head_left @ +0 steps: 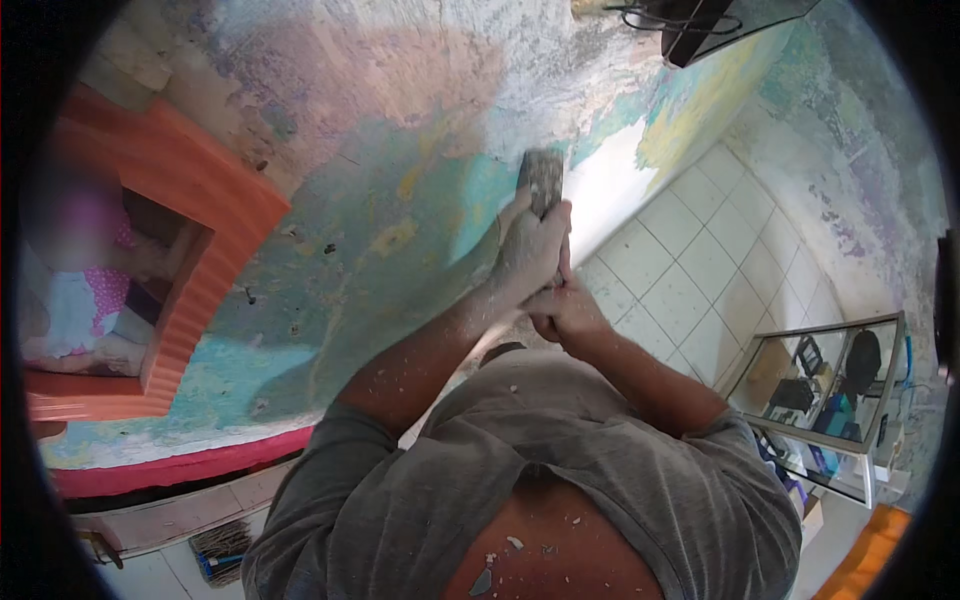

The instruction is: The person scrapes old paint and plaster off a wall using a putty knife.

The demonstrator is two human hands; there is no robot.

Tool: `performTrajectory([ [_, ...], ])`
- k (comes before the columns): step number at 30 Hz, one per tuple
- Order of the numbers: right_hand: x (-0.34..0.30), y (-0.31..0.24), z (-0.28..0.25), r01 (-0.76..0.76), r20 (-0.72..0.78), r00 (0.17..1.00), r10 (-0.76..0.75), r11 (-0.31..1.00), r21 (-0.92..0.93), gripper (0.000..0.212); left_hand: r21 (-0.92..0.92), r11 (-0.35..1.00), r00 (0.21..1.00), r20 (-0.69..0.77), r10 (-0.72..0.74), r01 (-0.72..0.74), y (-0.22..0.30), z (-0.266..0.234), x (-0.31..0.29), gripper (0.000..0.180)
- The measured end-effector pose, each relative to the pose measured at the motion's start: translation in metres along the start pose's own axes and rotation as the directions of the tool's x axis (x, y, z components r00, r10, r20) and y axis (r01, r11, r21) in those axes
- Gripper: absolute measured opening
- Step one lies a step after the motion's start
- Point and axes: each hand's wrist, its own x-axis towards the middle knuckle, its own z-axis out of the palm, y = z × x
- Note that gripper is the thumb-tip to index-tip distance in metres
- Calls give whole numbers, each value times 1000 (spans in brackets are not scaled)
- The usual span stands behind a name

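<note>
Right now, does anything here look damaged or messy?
Yes. The wall looks damaged: its paint is patchy, with several colours showing. Loose chips, apparently paint, lie on the person's chest, an odd place for them. The scraper in the person's hands also looks speckled.

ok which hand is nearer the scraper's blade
Left. The left hand grips just below the blade; the right hand is farther from it, below the left hand and closer to the person's chest.
</note>
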Motion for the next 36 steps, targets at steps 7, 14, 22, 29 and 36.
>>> performTrajectory([
  [7,-36,13,-1,153,152,963,-223,916,370,40,-187,957,975,51,-214,220,11,6,-3,37],
  [14,-17,9,6,91,18,995,-96,978,190,55,-53,998,987,-156,-51,43,-16,5,3,24],
  [22,-26,1,37,13,56,998,-36,934,358,59,-138,969,976,-49,-212,204,23,-2,-13,21],
  [29,-35,-4,44,103,-8,995,-104,966,235,60,-104,985,990,14,-137,138,35,-8,-16,13],
  [36,-42,17,27,404,-110,904,-414,909,-97,47,-362,919,987,79,-137,156,17,-10,-30,14],
])
